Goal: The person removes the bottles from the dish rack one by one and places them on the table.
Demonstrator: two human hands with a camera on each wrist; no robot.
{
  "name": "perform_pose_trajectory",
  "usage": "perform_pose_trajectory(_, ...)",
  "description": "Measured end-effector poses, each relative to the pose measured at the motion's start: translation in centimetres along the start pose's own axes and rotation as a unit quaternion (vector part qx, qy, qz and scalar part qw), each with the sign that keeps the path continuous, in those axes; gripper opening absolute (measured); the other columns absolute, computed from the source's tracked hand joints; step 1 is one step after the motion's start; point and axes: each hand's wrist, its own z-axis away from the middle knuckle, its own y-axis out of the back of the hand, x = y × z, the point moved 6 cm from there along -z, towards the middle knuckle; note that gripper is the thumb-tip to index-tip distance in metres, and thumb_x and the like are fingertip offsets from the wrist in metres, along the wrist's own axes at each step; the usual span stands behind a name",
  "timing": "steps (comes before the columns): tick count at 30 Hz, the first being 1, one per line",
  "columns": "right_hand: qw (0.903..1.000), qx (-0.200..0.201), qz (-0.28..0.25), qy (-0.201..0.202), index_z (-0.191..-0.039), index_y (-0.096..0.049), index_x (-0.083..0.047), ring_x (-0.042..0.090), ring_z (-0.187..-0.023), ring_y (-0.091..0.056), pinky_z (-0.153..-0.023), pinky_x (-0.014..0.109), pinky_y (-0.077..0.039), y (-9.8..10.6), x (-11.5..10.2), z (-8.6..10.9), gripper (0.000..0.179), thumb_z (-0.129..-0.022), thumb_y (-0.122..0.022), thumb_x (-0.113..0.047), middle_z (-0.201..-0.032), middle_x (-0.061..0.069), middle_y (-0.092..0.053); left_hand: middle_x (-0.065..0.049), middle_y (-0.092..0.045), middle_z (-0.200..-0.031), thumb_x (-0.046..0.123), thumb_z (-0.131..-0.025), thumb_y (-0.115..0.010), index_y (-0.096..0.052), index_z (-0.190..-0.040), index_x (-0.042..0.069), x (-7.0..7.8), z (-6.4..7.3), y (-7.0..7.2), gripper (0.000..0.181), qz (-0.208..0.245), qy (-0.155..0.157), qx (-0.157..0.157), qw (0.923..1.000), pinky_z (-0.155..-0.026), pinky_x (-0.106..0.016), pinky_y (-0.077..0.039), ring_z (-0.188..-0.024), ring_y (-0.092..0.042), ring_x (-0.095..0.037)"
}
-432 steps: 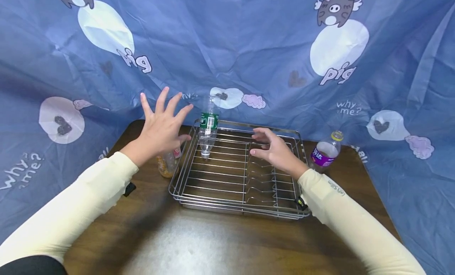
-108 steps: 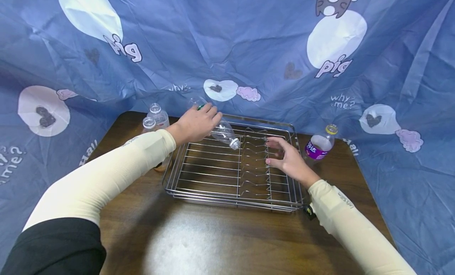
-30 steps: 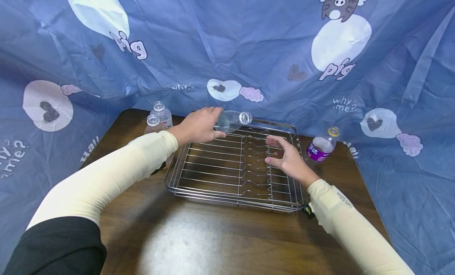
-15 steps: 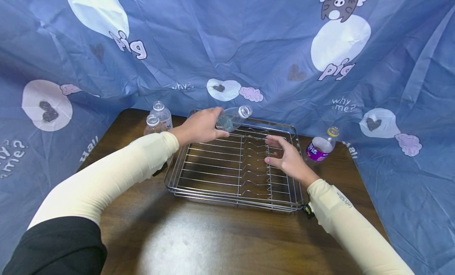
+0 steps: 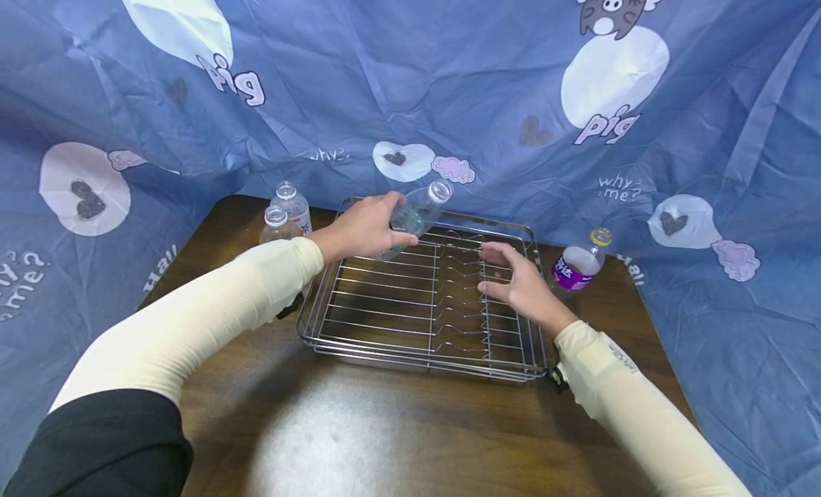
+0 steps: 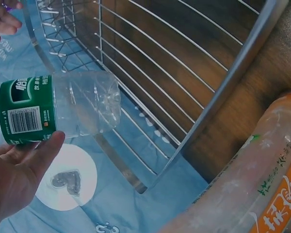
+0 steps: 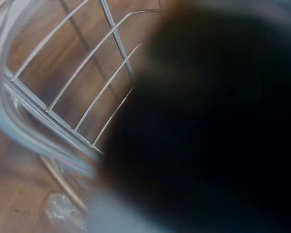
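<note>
My left hand [image 5: 368,229] grips a clear plastic water bottle [image 5: 420,206] by its green-labelled middle, over the back left of a wire rack [image 5: 385,356]. The bottle tilts, its uncapped mouth up and to the right. In the left wrist view the bottle's ridged base [image 6: 94,102] points toward the rack's wires, with fingers and thumb around the label. My right hand [image 5: 522,287] hovers over the rack's right side, fingers curved, holding nothing. A dark blur hides most of the right wrist view, where a rack corner [image 7: 43,109] shows.
Left of the rack stand two clear bottles, one behind [image 5: 295,206] and one in front [image 5: 279,229]; an orange-labelled bottle [image 6: 262,174] looms close in the left wrist view. A purple-labelled bottle with a yellow top [image 5: 577,265] stands right. A blue curtain [image 5: 410,76] hangs behind the table.
The green-labelled bottle lay on the rack at first. My left hand has since lifted it and turned its mouth from downward through level to upward. The right hand has barely moved lately.
</note>
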Motion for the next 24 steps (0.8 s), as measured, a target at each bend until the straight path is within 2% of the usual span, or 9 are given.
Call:
perform_pose_trajectory(11, 1.0000, -0.003, 0.006, 0.003, -0.143, -0.046, 0.002, 0.040, -0.132, -0.049, -0.106, 0.053, -0.045, 0.0, -0.3, -0.1, 0.067, -0.084, -0.078, 0.001, -0.139, 0.022, -0.056, -0.018, -0.056, -0.141, 0.060, -0.087, -0.071, -0.040, -0.149, 0.005, 0.1, 0.4, -0.1, 0.088, 0.022, -0.004, -0.001, 0.9998, -0.106, -0.047, -0.045, -0.128, -0.054, -0.034)
perform_pose_trajectory(19, 0.9999, -0.001, 0.013, 0.004, -0.143, -0.046, 0.002, 0.038, -0.130, -0.051, -0.104, 0.056, -0.045, -0.1, -0.7, -0.3, 0.067, -0.084, -0.077, 0.003, -0.139, 0.026, -0.055, -0.016, -0.060, -0.134, 0.059, -0.086, -0.073, -0.042, -0.147, 0.007, 0.2, 0.6, -0.1, 0.086, 0.062, 0.000, 0.012, 0.9980, -0.105, -0.045, -0.045, -0.125, -0.056, -0.031)
perform_pose_trajectory(24, 0.9999, -0.003, 0.012, 0.005, -0.143, -0.046, 0.003, 0.041, -0.131, -0.049, -0.105, 0.054, -0.045, -0.2, -1.1, -0.3, 0.067, -0.083, -0.077, 0.004, -0.139, 0.024, -0.055, -0.016, -0.059, -0.136, 0.060, -0.085, -0.073, -0.043, -0.147, 0.007, 0.5, 0.6, -0.1, 0.087, 0.078, -0.004, 0.016, 0.9968, -0.107, -0.046, -0.044, -0.127, -0.054, -0.031)
